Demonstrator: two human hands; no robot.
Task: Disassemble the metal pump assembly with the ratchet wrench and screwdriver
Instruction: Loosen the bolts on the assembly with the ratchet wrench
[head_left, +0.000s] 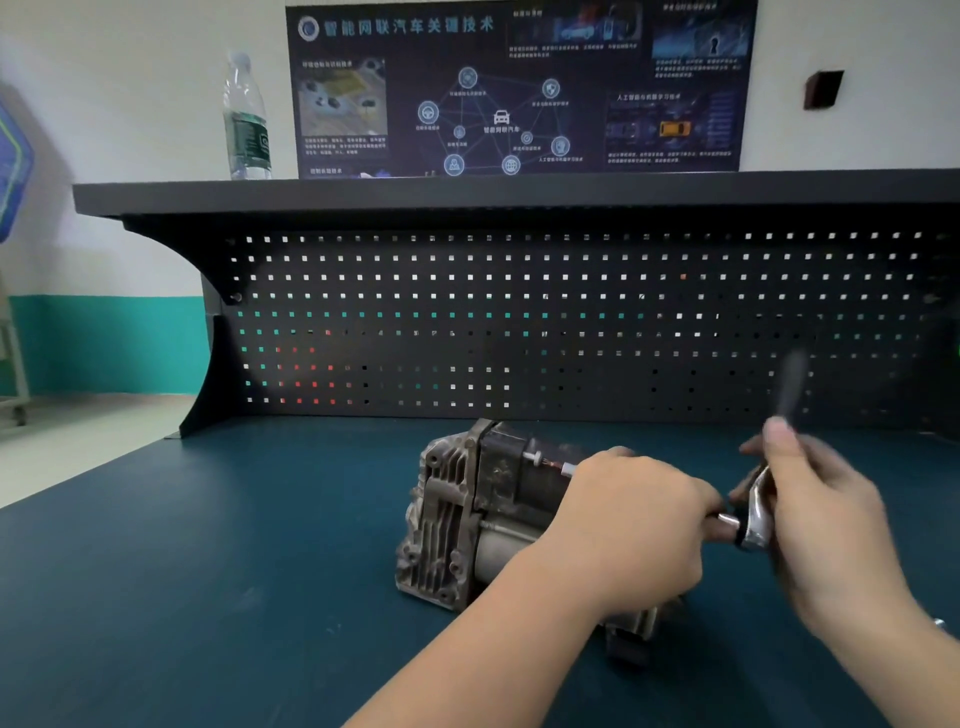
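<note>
- On the dark blue-green bench top (208, 571), roughly mid-bench and just in front of the pegboard (519, 322), lies the metal pump assembly (467, 519), on its side, finned cast end pointing away from my hands.
- my left hand (628, 525) lies over the near end of the pump, fingers curled down around the body, gripping it; that end of the housing is hidden under the hand.
- my right hand (826, 519) is just beside the pump's near end, fingers wrapped round the ratchet wrench (759, 512).
- wrench head is silver, sitting at the pump's end face next to my left fingertips; a short shiny socket or extension runs from it toward the pump. Can't tell if it's seated on a bolt, my left hand covers that spot.
- wrench handle sticks up out of my fist toward the pegboard, dark and motion-blurred.
- thin wires with a small white connector run along the top of the pump, just past my left knuckles.
- a dark block part pokes out under the pump's near end, below my left wrist.
- above the pump: black shelf (467, 195) over the pegboard, a plastic water bottle (247, 119) standing upright on it to the far side from my right hand, dark poster (519, 88) on the wall behind.
</note>
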